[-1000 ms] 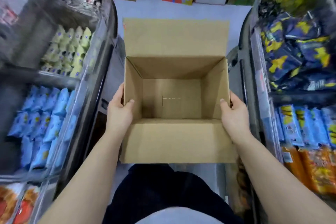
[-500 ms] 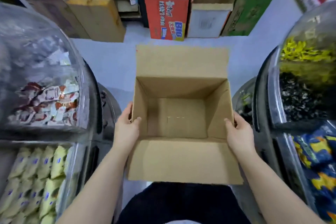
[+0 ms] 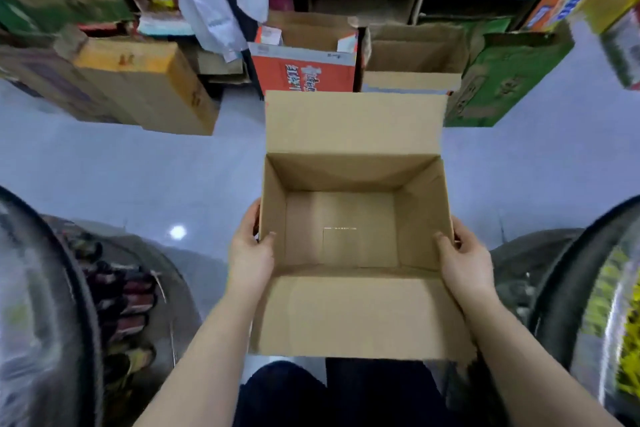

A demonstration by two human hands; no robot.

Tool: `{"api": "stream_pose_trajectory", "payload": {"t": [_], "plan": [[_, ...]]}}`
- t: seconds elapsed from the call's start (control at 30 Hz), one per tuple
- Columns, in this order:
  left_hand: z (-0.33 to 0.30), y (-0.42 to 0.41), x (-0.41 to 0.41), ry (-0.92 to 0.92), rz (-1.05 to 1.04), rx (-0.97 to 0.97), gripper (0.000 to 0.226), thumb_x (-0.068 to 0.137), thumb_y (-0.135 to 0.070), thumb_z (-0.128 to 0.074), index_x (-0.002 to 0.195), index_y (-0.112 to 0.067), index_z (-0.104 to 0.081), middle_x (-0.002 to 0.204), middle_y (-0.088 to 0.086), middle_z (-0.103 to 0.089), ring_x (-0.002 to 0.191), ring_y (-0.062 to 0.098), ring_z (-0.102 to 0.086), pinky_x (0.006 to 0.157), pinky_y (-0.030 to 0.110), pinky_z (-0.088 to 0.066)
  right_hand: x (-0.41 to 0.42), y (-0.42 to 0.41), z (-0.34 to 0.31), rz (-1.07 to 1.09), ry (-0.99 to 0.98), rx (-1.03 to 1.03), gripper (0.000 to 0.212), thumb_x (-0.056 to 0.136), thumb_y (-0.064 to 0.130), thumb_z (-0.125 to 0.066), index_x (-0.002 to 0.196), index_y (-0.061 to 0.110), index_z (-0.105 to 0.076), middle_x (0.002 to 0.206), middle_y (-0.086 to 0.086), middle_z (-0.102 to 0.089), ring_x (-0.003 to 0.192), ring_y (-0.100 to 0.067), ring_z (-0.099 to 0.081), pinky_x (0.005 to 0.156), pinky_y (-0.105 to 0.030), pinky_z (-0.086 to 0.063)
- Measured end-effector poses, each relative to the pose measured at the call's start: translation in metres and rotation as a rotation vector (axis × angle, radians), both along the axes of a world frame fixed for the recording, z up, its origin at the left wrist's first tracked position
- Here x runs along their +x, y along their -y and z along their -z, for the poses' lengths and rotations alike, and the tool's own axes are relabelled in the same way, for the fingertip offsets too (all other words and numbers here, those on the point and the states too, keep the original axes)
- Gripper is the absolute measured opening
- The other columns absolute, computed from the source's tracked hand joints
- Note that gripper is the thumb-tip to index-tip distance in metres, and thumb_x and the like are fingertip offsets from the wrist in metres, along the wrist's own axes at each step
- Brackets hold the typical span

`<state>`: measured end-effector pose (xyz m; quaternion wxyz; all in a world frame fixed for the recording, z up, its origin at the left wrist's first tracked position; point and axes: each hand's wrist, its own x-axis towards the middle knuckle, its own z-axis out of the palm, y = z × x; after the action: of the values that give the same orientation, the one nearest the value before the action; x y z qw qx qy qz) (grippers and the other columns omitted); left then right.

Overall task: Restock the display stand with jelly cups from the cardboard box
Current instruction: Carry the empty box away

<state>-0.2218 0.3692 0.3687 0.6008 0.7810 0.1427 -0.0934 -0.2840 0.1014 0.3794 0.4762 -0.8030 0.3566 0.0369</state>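
While empty, cardboard box (image 3: 353, 246), left hand (image 3: 250, 255), right hand (image 3: 465, 262) gripping side rims.

Both forearms are bare with no sleeves showing, above dark navy trousers (image 3: 311, 395)

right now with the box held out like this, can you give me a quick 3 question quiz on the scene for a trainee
1. True or false: the cardboard box has jelly cups inside.
2. How is the box held? A) by the left hand alone B) by the left hand and the right hand, one on each side wall C) it sits on the floor untouched
3. Fill in: straight ahead, past the box's far flap, stands a ____ carton with white lettering.

Key
1. False: only its bare bottom shows.
2. B, with a thumb hooked over each side wall.
3. Red.
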Motion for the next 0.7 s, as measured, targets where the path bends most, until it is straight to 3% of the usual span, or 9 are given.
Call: {"api": "stream_pose_trajectory", "payload": {"t": [0.1, 0.2, 0.27, 0.37, 0.53, 0.7], "plan": [[0.016, 0.027, 0.064, -0.011, -0.031, 0.008, 0.061, 0.083, 0.012, -0.041, 0.131, -0.024, -0.05, 0.118, -0.011, -0.064, 0.1, -0.003, -0.061, 0.08, 0.015, -0.047, 0.075, 0.031, 0.01, -0.05, -0.008, -0.002, 0.03, 0.091, 0.021, -0.047, 0.115, 0.037, -0.058, 0.087, 0.0, -0.068, 0.078, -0.023, -0.063, 0.068, -0.033, -0.049], [0.048, 0.037, 0.125, -0.038, -0.046, 0.063, 0.056, 0.086, 0.004, -0.043, 0.129, -0.032, -0.05, 0.114, -0.018, -0.065, 0.092, -0.007, -0.061, 0.082, 0.023, -0.048, 0.147, 0.045, 0.037, -0.078, -0.011, 0.037, 0.034, 0.089, 0.023, -0.045, 0.104, 0.052, -0.055, 0.085, 0.008, -0.067, 0.07, -0.016, -0.062, 0.059, -0.032, -0.048], [0.082, 0.038, 0.167, -0.037, -0.055, 0.082, 0.055, 0.086, 0.002, -0.043, 0.124, -0.037, -0.052, 0.106, -0.025, -0.066, 0.088, -0.012, -0.061, 0.076, 0.018, -0.048, 0.19, 0.049, 0.069, -0.111, -0.004, 0.046, 0.038, 0.085, 0.021, -0.044, 0.098, 0.054, -0.057, 0.079, 0.014, -0.066, 0.061, -0.003, -0.057, 0.051, -0.022, -0.046], [0.154, 0.043, 0.226, -0.007, -0.052, 0.097, 0.057, 0.086, 0.004, -0.044, 0.121, -0.039, -0.054, 0.106, -0.03, -0.065, 0.092, -0.015, -0.06, 0.07, 0.005, -0.045, 0.248, 0.054, 0.141, -0.137, 0.016, 0.075, 0.039, 0.08, 0.017, -0.042, 0.09, 0.051, -0.06, 0.072, 0.021, -0.065, 0.058, 0.001, -0.054, 0.05, -0.012, -0.043], [0.298, 0.051, 0.311, -0.028, 0.001, 0.175, 0.053, 0.091, -0.003, -0.047, 0.124, -0.045, -0.049, 0.108, -0.03, -0.064, 0.099, -0.004, -0.061, 0.084, 0.025, -0.046, 0.331, 0.065, 0.291, -0.13, -0.032, 0.044, 0.044, 0.081, 0.004, -0.041, 0.103, 0.036, -0.062, 0.076, 0.013, -0.064, 0.066, -0.014, -0.056, 0.058, -0.028, -0.044], [0.418, 0.055, 0.376, -0.037, 0.106, 0.32, 0.05, 0.091, -0.012, -0.049, 0.123, -0.05, -0.047, 0.1, -0.017, -0.066, 0.092, 0.014, -0.063, 0.073, 0.03, -0.046, 0.385, 0.076, 0.406, -0.171, -0.015, 0.015, 0.042, 0.083, 0.005, -0.041, 0.107, 0.032, -0.062, 0.085, 0.003, -0.069, 0.071, -0.02, -0.059, 0.065, -0.031, -0.047]]}}
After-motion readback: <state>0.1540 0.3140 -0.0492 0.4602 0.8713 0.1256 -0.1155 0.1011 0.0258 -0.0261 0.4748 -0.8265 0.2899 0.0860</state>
